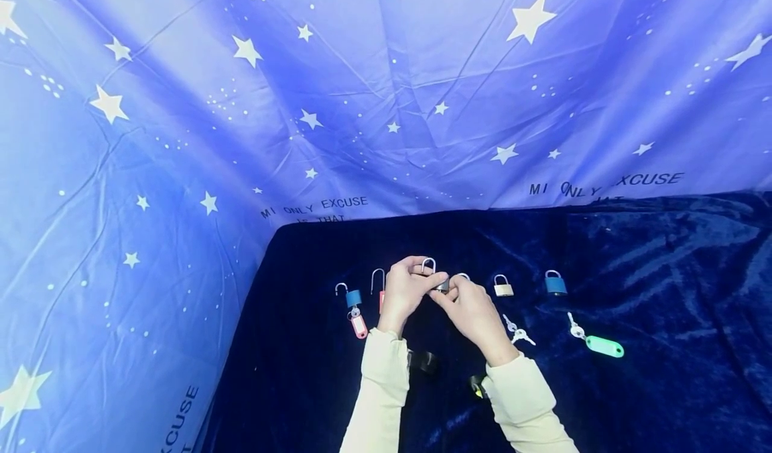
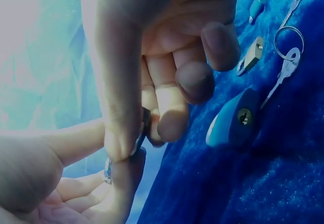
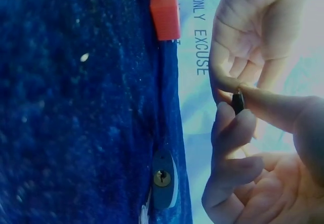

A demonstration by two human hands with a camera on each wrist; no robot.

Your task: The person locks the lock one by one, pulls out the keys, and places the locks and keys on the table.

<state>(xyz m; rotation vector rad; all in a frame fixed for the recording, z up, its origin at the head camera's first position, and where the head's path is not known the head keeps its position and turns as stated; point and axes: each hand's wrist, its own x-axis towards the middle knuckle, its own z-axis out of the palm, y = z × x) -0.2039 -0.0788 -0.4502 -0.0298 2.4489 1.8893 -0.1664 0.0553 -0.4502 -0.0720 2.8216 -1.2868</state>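
Both hands meet over the dark blue cloth around a small dark grey padlock, whose shackle stands open above the fingers. My left hand grips its body between thumb and fingers. From the other side my right hand pinches the lower end with thumb and index finger. Only a dark edge of the padlock shows in the right wrist view. In the left wrist view a small shiny metal bit peeks out by the right fingers; I cannot tell what it is.
On the cloth, left, lie an opened blue padlock with a red key tag and a partly hidden red padlock. Rightward are a teal padlock, a brass padlock, loose keys, another blue padlock and a green tag.
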